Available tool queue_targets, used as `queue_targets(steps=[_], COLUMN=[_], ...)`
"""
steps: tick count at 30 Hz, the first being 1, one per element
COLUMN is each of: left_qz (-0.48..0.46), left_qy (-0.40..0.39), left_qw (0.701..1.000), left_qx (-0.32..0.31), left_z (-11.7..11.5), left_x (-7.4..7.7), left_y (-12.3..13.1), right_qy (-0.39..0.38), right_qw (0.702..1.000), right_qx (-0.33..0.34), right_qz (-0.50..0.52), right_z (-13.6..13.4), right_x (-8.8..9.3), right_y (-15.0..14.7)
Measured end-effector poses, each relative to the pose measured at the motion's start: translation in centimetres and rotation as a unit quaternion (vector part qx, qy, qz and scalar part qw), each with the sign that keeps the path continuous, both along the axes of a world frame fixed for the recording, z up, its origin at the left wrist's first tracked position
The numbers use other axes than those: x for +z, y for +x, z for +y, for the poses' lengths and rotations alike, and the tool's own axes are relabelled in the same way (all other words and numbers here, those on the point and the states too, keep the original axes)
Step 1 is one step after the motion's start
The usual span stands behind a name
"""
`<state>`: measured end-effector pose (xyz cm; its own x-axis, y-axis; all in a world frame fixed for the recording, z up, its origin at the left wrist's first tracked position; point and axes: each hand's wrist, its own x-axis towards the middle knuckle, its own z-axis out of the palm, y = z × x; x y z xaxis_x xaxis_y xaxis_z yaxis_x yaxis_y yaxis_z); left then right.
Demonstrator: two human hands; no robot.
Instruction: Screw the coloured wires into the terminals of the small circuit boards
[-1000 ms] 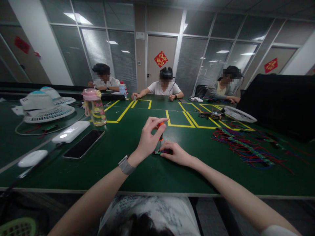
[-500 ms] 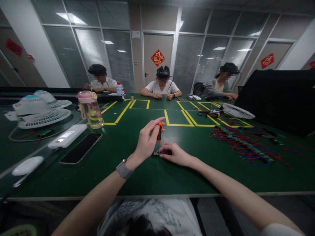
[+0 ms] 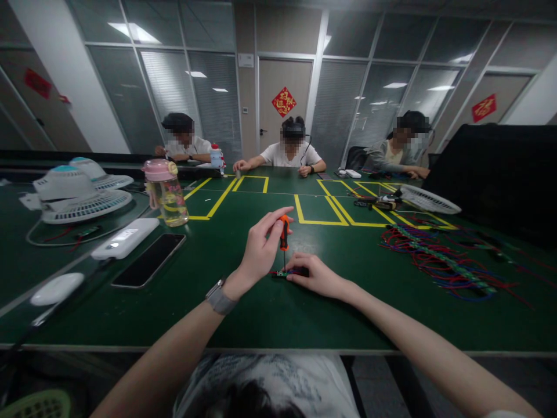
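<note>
Apparently for steadiness, mid-frame, our right hand (image 3: 319, 275) grasps the circuit board (image 3: 281, 274), our left hand (image 3: 262, 242) the upright screwdriver (image 3: 284, 237).

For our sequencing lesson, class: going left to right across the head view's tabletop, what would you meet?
White rounded object, smartphone, left hand holding orange-and-black screwdriver, right hand, bundle of wired green circuit boards.

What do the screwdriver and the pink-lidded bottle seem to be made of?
Screwdriver: the orange-and-black handle looks like molded plastic, perhaps with rubber grips; the thin, straight, dark shaft is likely metal.
Pink-lidded bottle: smooth, see-through body, so clear plastic or glass, I can't tell which; the opaque pink lid looks like plastic.
</note>
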<state>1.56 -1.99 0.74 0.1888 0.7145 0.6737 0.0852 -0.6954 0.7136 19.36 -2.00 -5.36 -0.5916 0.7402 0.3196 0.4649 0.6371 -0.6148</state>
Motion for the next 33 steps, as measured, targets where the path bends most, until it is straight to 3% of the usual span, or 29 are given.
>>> queue_targets(steps=[33], left_qz=[0.007], left_qy=[0.012], left_qw=[1.0], left_qx=[-0.011], left_z=[-0.34], left_x=[0.0], left_y=[0.58], right_qy=[0.0], right_qw=[1.0], right_qx=[0.001], right_qz=[-0.001], right_z=[-0.1], right_x=[0.2], right_y=[-0.07])
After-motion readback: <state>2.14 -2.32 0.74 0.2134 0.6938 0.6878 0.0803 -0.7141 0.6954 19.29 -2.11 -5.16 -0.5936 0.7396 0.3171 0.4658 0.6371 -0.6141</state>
